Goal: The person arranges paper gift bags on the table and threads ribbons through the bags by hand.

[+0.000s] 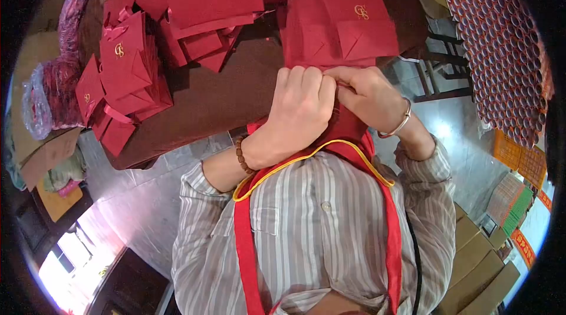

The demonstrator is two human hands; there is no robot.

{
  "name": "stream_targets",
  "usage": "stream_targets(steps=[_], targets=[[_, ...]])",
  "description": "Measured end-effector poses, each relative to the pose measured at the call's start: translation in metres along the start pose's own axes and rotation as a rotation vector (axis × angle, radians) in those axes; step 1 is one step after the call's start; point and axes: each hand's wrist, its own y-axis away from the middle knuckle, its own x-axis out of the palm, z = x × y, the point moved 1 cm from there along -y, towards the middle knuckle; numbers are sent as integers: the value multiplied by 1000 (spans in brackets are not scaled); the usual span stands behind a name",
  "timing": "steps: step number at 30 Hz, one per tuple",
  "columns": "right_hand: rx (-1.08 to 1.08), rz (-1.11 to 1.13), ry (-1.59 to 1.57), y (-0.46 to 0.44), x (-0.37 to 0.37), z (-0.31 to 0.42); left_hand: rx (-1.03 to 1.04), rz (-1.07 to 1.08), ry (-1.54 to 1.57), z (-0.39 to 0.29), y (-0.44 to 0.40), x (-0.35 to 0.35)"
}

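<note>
My left hand [303,103], with a beaded bracelet at the wrist, is closed in a fist at the table's near edge. Beside it my right hand [370,96], wearing a metal bangle, has its fingers pinched together. The two hands meet at the fingertips, and what they grip is hidden. Red material shows between and below them, above the yellow trim of my red apron [348,149]. Just beyond the hands lies a stack of flat red paper gift bags [368,35] with a gold logo.
More red gift bags [127,70] with ribbon handles are piled at the left and back of the brown-covered table [218,100]. A plastic-wrapped bundle [62,91] sits at far left. Many small cylinders [501,38] stand packed at right. Cardboard boxes [471,256] rest lower right.
</note>
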Motion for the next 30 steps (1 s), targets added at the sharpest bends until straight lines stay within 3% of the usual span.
stream_targets(steps=[2,6,11,13,15,16,17,19,21,23,24,25,27,30], targets=[[8,-23,-27,2,0,0,-1,15,-14,1,1,0],[36,-21,-142,1,-1,-5,-164,-19,442,14,6,-8],[58,66,-150,-3,-5,-1,-113,-81,311,11,4,-6],[33,84,-135,-4,-6,-7,-91,-3,307,11,-1,-10],[-141,50,-336,-2,-8,-23,-334,110,667,16,-8,-28],[66,73,-459,-1,-13,-19,-217,12,515,29,-10,-28],[68,68,-460,-1,-16,-10,-100,-85,363,41,-13,-26],[144,131,-275,-1,-15,6,-207,36,417,48,-20,-30],[74,73,-269,0,-3,1,-93,285,573,65,-29,-25],[-280,-187,1,0,3,-2,-102,381,643,74,-33,-25],[-326,-215,5,-1,3,-2,-75,382,699,73,-36,-27],[-326,-215,5,0,2,2,-47,385,756,72,-39,-30],[-67,-125,-98,2,-3,10,-80,472,789,73,-43,-31],[-146,-155,-44,3,2,9,4,730,558,78,-46,-24]])
